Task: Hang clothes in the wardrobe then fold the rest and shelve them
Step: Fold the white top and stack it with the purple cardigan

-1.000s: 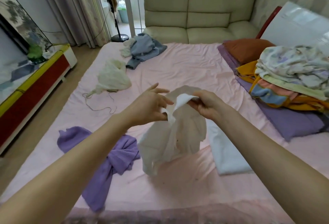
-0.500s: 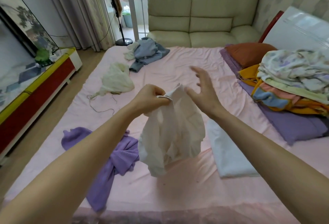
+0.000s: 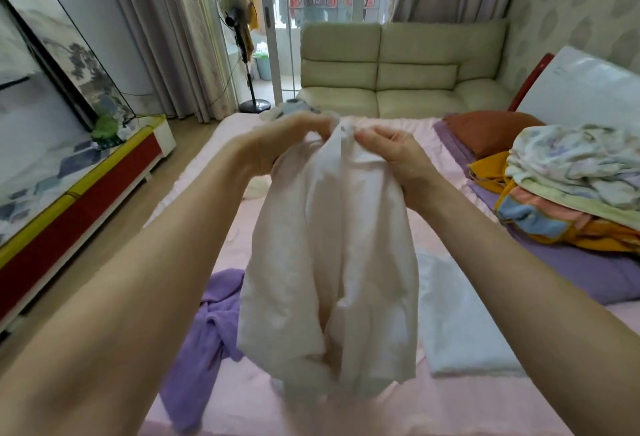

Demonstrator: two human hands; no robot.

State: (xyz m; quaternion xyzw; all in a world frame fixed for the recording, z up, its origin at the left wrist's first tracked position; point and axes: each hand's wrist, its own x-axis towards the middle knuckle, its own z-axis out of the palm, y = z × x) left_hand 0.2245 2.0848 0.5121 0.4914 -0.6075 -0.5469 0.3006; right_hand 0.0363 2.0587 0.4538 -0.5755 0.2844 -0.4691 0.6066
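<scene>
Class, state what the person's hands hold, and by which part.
Both the left hand and right hand pinch the crumpled white cloth garment at its top edge.

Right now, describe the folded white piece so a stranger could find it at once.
Start at the pink bed. Right of the cream garment held up by both hands lies the folded white piece, flat on the sheet. Unlike the crumpled purple garment opposite, it is neatly squared.

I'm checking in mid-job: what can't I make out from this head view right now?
- What sort of garment the white garment is: it hangs bunched from the left hand and right hand.
- Clothes at the far end of the bed: hidden behind both hands.
- Purple garment: partly covered by the left forearm.
- Wardrobe: outside the head view.
</scene>
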